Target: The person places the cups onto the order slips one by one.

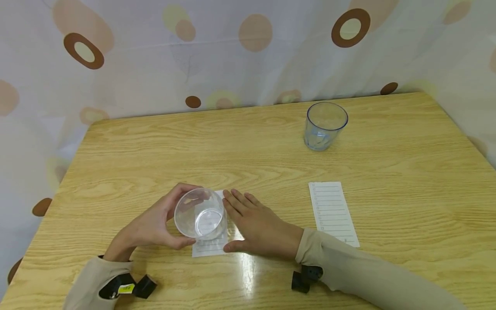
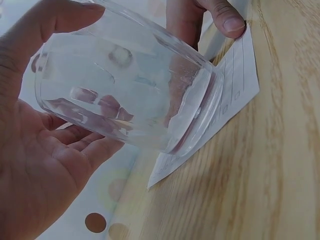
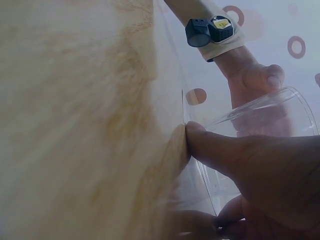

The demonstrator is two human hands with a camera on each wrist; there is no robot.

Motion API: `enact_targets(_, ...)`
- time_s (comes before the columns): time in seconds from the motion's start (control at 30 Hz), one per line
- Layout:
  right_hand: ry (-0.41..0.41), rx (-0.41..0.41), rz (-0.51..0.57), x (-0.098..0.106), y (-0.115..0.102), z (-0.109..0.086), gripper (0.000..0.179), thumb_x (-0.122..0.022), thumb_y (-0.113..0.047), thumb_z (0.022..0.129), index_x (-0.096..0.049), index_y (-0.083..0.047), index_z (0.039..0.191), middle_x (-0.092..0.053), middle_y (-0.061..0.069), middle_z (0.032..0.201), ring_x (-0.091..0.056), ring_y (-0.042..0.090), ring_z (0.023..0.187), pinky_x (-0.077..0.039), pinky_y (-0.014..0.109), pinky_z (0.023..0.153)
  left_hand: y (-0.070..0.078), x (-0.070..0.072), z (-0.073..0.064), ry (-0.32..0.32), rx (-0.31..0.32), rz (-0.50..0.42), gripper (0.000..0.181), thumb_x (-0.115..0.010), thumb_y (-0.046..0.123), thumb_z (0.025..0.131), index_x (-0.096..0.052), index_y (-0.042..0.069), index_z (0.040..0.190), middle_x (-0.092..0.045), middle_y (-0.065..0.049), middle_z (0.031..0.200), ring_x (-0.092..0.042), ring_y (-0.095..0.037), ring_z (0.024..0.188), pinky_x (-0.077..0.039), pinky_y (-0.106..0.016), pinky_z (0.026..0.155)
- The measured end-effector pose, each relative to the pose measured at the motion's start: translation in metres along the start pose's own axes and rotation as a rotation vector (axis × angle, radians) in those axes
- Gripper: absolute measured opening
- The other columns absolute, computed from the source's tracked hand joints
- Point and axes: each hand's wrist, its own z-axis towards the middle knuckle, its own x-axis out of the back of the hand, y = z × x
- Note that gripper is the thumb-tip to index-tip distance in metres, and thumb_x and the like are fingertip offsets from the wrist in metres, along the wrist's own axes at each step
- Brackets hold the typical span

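My left hand [image 1: 155, 224] holds a clear plastic cup [image 1: 207, 220], thumb on one side and fingers round the other. Beneath the cup lies a white lined paper slip [image 1: 209, 249], partly seen through its base. The left wrist view shows the cup [image 2: 125, 85] with its base low over the slip [image 2: 235, 82], which has small checkboxes along one edge. My right hand [image 1: 257, 228] lies beside the cup with its fingers straight, its fingertips and thumb along the slip's right edge. In the right wrist view its thumb [image 3: 215, 145] presses down at that edge.
A second lined paper slip [image 1: 333, 211] lies to the right, close to the right sleeve. Farther back on the wooden table [image 1: 193, 146] stands a blue-rimmed clear tumbler [image 1: 324, 129]. A curtain with brown dots [image 1: 217, 64] hangs behind the table.
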Motion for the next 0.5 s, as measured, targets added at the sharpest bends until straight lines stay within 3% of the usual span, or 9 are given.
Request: enact_targets(0.5, 0.005, 0.010, 0.006, -0.0003, 0.0003, 0.0003, 0.095, -0.052, -0.062, 0.090, -0.020, 0.004, 0.151, -0.006, 0.017, 0.160, -0.002, 0.030, 0.147, -0.008, 0.045, 0.118, -0.0012, 0.0037, -0.0014, -0.005, -0.004, 0.005, 0.087, -0.084, -0.006, 0.067, -0.033, 0.000, 0.137, -0.042, -0.021, 0.137, -0.047, -0.025, 0.127, -0.048, -0.036, 0.097)
